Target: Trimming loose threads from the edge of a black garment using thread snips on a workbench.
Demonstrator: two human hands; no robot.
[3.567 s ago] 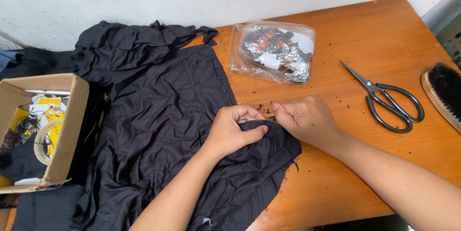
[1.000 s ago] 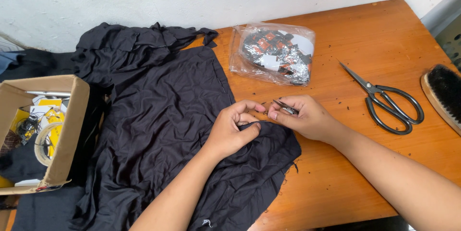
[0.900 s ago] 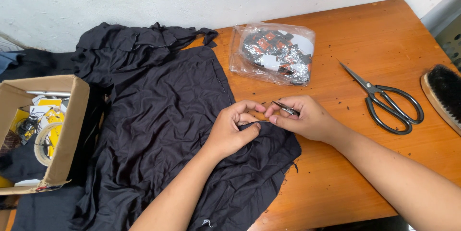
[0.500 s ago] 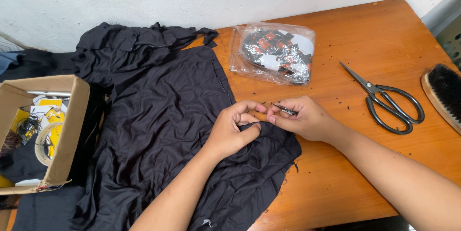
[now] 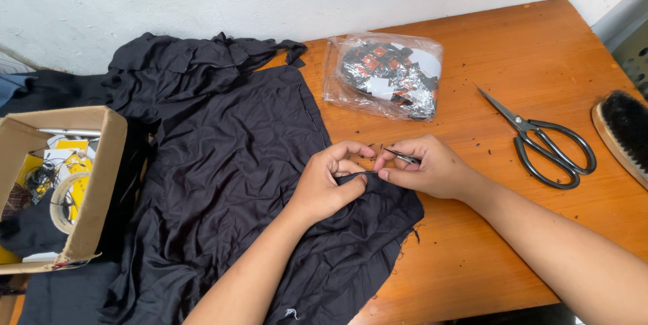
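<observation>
Two hands are pressed close together on the black cloth on the bench. The cloth edge is pinched by the left hand; a small metal tool is gripped by the right hand. A finger could be poked, or the cloth torn, if the tool slipped.

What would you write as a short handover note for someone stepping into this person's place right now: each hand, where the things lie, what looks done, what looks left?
Left hand: pinches the edge of the black garment spread on the wooden table.
Right hand: grips a small metal tool at that same pinched edge.
Nearby: black scissors lie unused to the right, brush at the table edge, clear bag of small pieces behind, cardboard box left.
Done: dark bits scattered on the table suggest some picking.
Left: the pinched spot is unfinished.
</observation>
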